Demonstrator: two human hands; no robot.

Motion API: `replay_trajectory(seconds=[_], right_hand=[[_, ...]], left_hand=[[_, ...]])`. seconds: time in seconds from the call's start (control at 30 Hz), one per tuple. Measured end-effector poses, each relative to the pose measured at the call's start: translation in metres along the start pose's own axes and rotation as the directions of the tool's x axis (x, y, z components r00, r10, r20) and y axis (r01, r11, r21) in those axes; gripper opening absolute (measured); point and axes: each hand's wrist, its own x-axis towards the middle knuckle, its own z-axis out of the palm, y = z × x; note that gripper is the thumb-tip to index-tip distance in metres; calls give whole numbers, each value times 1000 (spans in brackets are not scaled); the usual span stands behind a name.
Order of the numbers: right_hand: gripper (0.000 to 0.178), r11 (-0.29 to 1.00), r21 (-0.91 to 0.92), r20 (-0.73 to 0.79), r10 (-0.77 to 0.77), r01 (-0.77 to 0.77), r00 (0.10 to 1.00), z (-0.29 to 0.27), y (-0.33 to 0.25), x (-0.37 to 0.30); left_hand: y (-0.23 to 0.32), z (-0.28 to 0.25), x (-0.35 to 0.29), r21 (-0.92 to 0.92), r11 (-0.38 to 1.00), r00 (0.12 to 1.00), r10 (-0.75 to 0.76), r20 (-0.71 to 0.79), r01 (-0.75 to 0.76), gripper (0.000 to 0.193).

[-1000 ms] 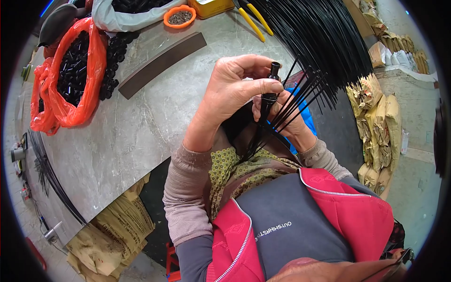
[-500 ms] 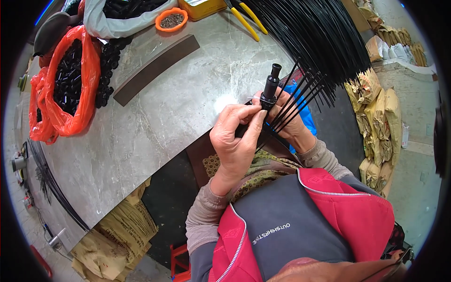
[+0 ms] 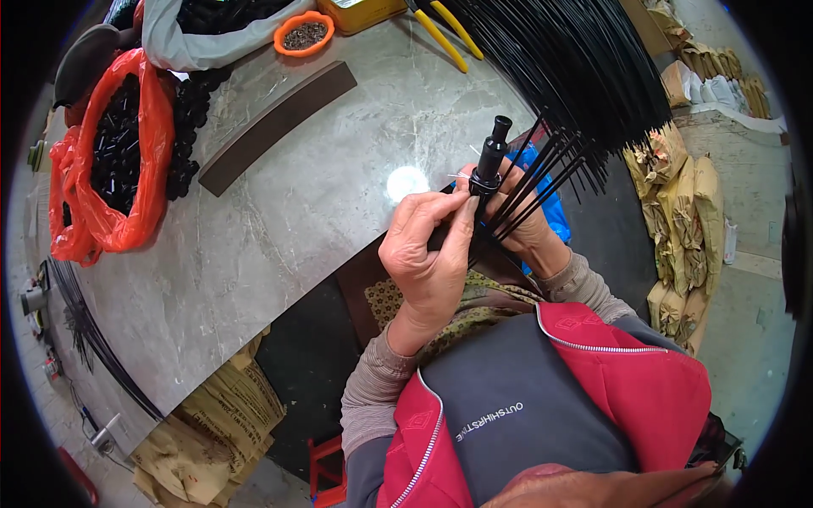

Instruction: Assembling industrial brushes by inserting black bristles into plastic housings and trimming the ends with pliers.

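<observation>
A black stepped tube fitting stands almost upright between my hands, just past the table's near edge. My left hand pinches its lower end between thumb and fingers. Behind the fitting, my right hand is closed around it and several thin black rods, which fan out to the upper right. Its fingertips are partly hidden by the fitting. Fine white strands stick out at the left of the fitting, near my fingertips. What lies inside my left palm cannot be seen.
On the grey table lie a curved dark strip, a red bag of black parts, a grey bag, an orange dish of small bits and yellow-handled pliers. A large rod bundle covers the far right.
My hands keep the same grip, and the fitting has shifted very slightly to the right. Things on the table's left side appear slightly further left in the view.
</observation>
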Motion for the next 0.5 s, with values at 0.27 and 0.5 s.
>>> replay_trajectory(seconds=[0.27,0.5], right_hand=[[33,998,44,62,-37,34,997,18,-8,-1],[35,999,46,52,-26,24,998,16,-9,-2]], left_hand=[[4,-5,2,-163,965,973,-185,139,207,12],[2,-3,4,-139,981,982,-114,149,135,11]])
